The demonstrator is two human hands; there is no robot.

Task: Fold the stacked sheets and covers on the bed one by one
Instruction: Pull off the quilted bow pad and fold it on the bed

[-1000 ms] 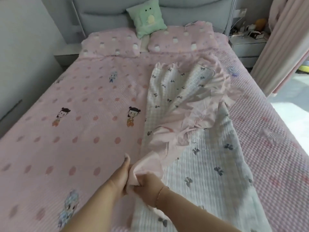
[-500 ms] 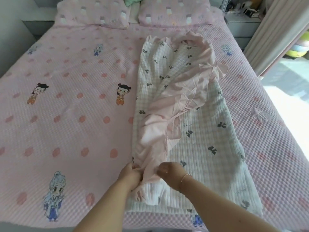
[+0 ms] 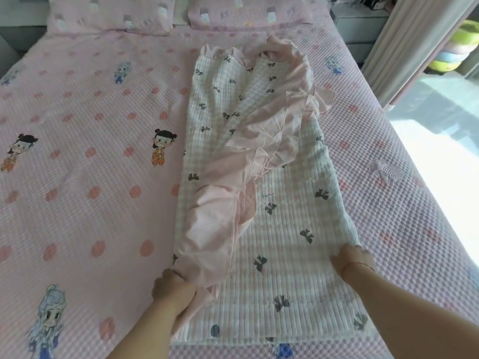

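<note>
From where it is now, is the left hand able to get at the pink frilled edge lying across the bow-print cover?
Probably yes. The left hand already grips the near end of the pink frilled edge, and nothing lies over that strip on the bow-print cover. Its far ruffles near the pillows look beyond arm's length without leaning in.

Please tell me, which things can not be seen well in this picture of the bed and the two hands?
- Left hand, head view: fingertips buried in the pink sheet it grips.
- Right hand: fingers curl under the white quilted cover edge, hidden.
- Pillows: cut off by the top edge.
- Small writing on the cover: too small to read.
- Colourful rings at right: blurred, partly behind the curtain.
</note>
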